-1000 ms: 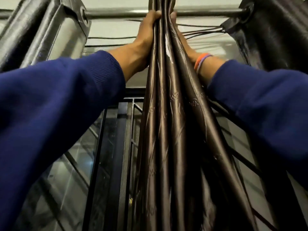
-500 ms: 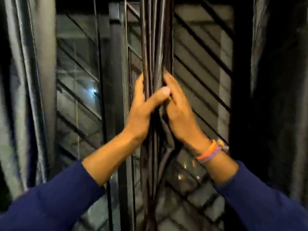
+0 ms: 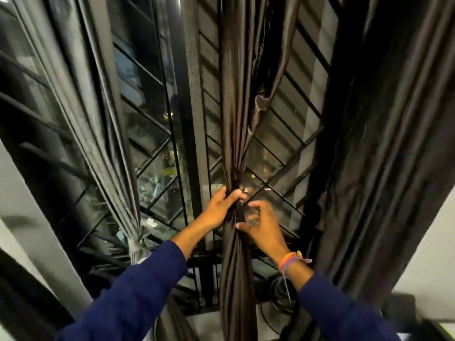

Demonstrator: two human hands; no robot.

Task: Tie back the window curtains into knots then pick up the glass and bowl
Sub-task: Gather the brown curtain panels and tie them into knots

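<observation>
dark satin curtain (image 3: pixel 234 119), gathered, pinched mid-length

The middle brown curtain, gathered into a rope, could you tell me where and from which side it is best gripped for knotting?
Probably grip the middle curtain at its narrowest gathered waist, where the left hand already wraps it. There the folds are bunched tight enough to close around. Bring the open right hand in from the right, just below, where the bundle hangs straight and loose.
</observation>
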